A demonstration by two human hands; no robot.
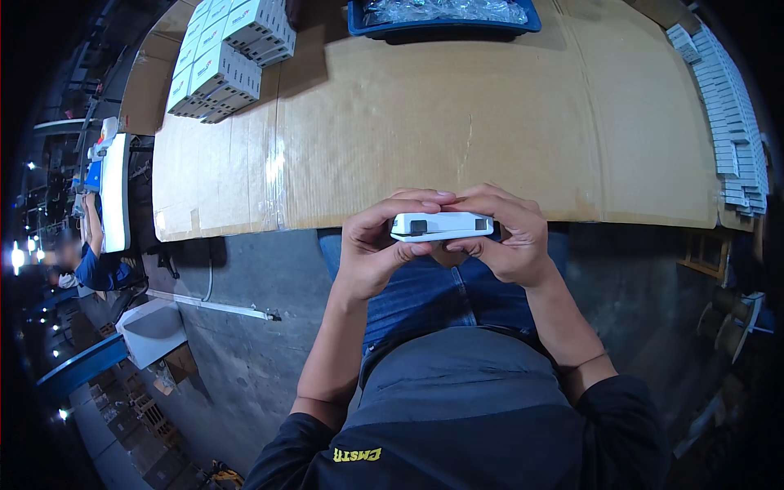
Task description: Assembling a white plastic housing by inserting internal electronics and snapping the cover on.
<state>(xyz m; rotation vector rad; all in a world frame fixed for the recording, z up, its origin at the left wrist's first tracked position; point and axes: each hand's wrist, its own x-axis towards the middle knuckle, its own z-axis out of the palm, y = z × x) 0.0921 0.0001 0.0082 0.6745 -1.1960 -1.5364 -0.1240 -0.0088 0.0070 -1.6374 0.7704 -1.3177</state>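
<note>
Between both hands I hold a small white box-like plastic device [443, 227], its narrow side facing up with a dark square opening near each end. My left hand [378, 239] grips its left end, thumb below and fingers above. On the right end, my right hand [508, 233] is closed the same way. The device is raised just off the near edge of the cardboard-covered table [392, 147], over my lap. Its underside and the fingertips behind it are hidden.
Small white boxes [219, 73] are stacked at the table's far left. A blue tray [445, 31] of clear plastic bags stands at the far middle. More white boxes [727, 114] line the right edge. Another person [102, 265] works at a white table [117, 192] on the left.
</note>
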